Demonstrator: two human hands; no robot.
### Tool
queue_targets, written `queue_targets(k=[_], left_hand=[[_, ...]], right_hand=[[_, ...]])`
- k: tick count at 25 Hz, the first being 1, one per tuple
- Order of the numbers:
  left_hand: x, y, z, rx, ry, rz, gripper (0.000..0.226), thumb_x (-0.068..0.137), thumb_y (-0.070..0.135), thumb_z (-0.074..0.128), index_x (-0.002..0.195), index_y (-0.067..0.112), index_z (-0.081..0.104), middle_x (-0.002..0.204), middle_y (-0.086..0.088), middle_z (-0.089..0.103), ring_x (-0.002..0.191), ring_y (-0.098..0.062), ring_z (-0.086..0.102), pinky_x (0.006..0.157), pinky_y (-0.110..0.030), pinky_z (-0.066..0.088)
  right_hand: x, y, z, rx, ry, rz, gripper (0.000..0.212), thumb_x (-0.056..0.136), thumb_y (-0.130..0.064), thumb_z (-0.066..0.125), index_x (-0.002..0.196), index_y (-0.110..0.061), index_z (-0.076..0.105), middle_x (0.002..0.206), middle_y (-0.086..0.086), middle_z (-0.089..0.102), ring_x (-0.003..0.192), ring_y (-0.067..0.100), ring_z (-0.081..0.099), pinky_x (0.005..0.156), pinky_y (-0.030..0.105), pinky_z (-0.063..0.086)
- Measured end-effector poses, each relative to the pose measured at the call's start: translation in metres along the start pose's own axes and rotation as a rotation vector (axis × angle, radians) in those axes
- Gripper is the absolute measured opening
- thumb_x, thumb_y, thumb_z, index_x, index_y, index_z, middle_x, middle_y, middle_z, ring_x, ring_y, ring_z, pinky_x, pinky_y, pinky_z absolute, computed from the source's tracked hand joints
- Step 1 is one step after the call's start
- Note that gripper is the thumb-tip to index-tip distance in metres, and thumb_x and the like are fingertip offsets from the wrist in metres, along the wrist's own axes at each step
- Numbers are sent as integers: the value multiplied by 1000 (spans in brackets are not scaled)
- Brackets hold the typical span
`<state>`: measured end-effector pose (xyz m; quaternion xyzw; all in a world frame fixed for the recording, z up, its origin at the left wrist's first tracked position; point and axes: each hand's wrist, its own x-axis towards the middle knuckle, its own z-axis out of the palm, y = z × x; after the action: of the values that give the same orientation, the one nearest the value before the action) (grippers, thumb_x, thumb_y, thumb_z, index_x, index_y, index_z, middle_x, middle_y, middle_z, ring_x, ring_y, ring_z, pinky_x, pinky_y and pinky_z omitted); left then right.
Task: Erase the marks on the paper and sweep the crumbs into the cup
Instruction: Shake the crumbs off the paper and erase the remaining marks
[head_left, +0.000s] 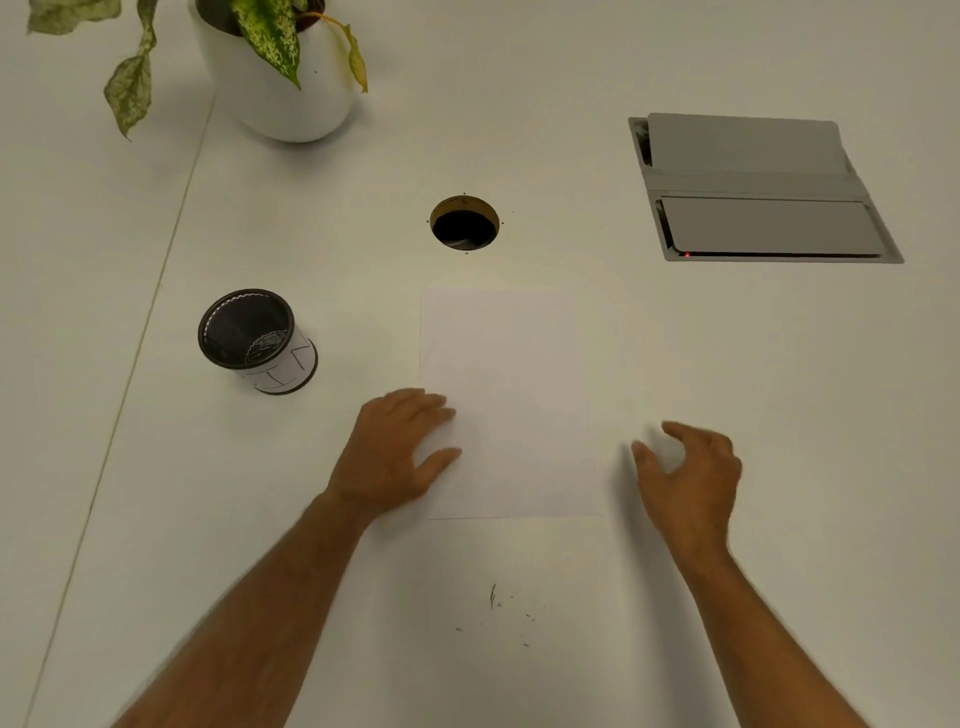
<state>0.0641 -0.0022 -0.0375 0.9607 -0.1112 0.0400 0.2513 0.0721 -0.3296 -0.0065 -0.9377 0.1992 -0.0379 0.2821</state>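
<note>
Left hand (400, 447): fingers spread flat, pressing paper (511, 395) at its left edge. Right hand (691, 478): loosely curled beside right edge; whether it holds anything, unclear. Crumbs (493, 597) nearer, cup (257, 338) left.

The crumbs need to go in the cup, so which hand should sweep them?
Probably the right hand: it hangs free, while the left hand rests on the paper.
</note>
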Motion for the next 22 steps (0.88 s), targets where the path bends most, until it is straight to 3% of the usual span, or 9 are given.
queue_targets(k=[3,7,9,12,15,18,22], left_hand=[[-12,-1,1,76,-274,80,71,89,73,44,148,36,53,164,6,36,154,-18,26,124,-50,15],[-8,-1,3,243,-482,126,77,88,86,25,157,54,10,168,13,-14,156,-13,-16,122,-52,-16],[-6,-2,4,271,-497,138,73,92,81,27,157,55,5,168,13,-17,157,-15,-17,121,-54,-17],[-5,-4,4,270,-494,146,71,94,78,32,156,56,5,168,14,-17,158,-17,-13,121,-55,-15],[-2,-10,3,263,-517,150,76,87,88,27,154,63,-1,167,17,-22,155,-16,-26,115,-53,-28],[0,-15,5,300,-518,180,91,76,97,19,152,61,-14,165,14,-30,150,-17,-37,109,-53,-37],[1,-15,8,313,-534,177,100,71,100,14,150,56,-27,162,9,-39,147,-20,-42,109,-58,-35]], right_hand=[[-18,18,5,-148,-56,159,52,81,-32,76,126,-11,61,127,20,50,116,44,45,96,48,42],[-25,20,9,-21,-35,60,35,86,-14,71,119,-4,65,111,22,58,98,39,58,87,42,48],[-29,15,8,-18,-23,6,26,86,-11,70,111,-5,69,98,16,61,83,30,60,76,35,48],[-33,5,5,41,23,13,20,85,-16,70,105,-13,71,94,7,67,74,19,60,74,30,46],[-54,-22,11,244,-1,15,22,79,-21,76,100,-24,74,85,-5,70,67,5,64,71,21,52],[-92,-62,38,336,-139,-80,33,71,-10,79,101,-24,77,84,-11,67,72,-1,64,70,5,47],[-112,-88,65,363,-223,-57,34,76,-9,77,105,-26,76,92,-10,66,80,-4,62,77,11,51]])
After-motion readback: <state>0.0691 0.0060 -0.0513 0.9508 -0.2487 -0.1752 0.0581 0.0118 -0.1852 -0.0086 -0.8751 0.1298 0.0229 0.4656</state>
